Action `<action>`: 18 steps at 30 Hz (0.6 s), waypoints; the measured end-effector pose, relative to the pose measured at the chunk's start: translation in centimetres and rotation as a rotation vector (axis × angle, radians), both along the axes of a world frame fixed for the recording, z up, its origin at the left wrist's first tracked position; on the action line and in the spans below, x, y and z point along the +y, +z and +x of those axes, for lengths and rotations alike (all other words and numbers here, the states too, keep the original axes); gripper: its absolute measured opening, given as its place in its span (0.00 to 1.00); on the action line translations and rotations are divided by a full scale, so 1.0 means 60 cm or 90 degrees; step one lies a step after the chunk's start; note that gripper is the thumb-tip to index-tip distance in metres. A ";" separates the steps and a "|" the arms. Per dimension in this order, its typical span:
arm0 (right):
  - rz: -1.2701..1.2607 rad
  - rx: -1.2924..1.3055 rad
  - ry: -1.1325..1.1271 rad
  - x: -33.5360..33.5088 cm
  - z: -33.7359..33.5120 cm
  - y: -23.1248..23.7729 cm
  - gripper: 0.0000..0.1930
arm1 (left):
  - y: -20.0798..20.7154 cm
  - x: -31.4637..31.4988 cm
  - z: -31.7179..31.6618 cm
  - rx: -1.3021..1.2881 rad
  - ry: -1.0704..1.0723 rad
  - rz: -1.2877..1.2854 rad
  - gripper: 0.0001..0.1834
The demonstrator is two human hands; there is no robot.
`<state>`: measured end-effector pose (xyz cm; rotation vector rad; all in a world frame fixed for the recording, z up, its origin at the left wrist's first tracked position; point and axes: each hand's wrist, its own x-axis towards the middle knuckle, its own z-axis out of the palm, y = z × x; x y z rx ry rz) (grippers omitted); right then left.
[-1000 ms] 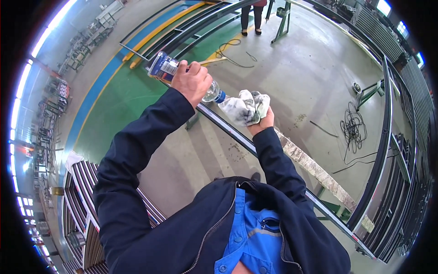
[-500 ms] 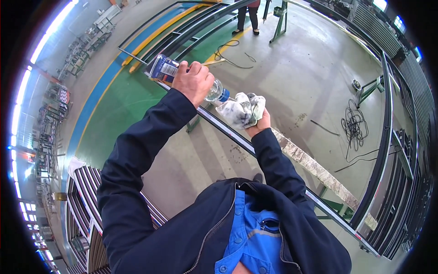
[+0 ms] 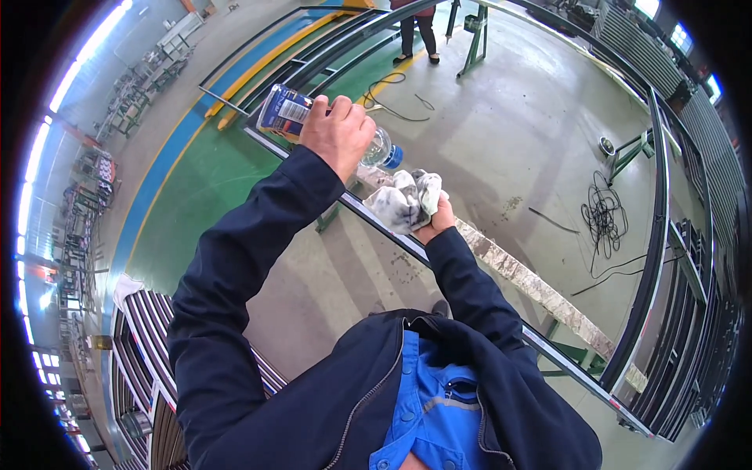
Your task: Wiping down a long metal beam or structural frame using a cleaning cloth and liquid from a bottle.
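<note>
My left hand [image 3: 340, 139] is wrapped around a clear plastic bottle [image 3: 376, 149] that lies tipped on its side, its blue cap pointing right. A dark blue label [image 3: 283, 112] covers the bottle's base end, left of my fingers. Just below and right of the cap, my right hand [image 3: 440, 219] grips a crumpled white cloth [image 3: 398, 205] smeared with grey-black stains. Cap and cloth are apart. Most of my right fingers are hidden behind the cloth. Both hands are above the near bar of a long dark metal frame [image 3: 565, 362].
A mottled pale strip [image 3: 540, 294] runs beside the near bar. Black cable [image 3: 605, 210] lies coiled on the floor at right, near a green stand [image 3: 631, 153]. Another person [image 3: 417, 35] stands at the far side. Striped metal profiles [image 3: 145, 329] are stacked at lower left.
The bottle's cap end has moved slightly up and right, while the cloth in my right hand has dropped a little down and left. The gap between them has widened.
</note>
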<state>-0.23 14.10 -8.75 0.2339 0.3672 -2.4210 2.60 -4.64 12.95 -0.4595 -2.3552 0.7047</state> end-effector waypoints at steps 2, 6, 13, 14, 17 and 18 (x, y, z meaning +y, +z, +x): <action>0.008 0.002 0.001 -0.002 0.001 -0.001 0.19 | -0.003 0.000 0.001 0.016 -0.017 -0.011 0.04; 0.023 0.003 0.014 -0.005 0.002 0.003 0.19 | -0.011 0.004 0.005 0.007 -0.029 -0.027 0.04; 0.017 0.036 0.033 -0.004 0.008 0.007 0.19 | -0.015 0.020 0.009 -0.020 -0.027 -0.042 0.04; 0.047 0.043 0.032 -0.005 0.008 0.005 0.18 | -0.014 0.023 0.009 -0.021 -0.018 -0.049 0.04; 0.056 0.036 0.048 -0.002 0.008 0.001 0.18 | -0.015 0.021 0.005 -0.030 -0.025 -0.042 0.03; 0.036 0.021 0.068 0.000 0.008 0.002 0.18 | -0.017 0.019 0.004 -0.030 -0.025 -0.042 0.03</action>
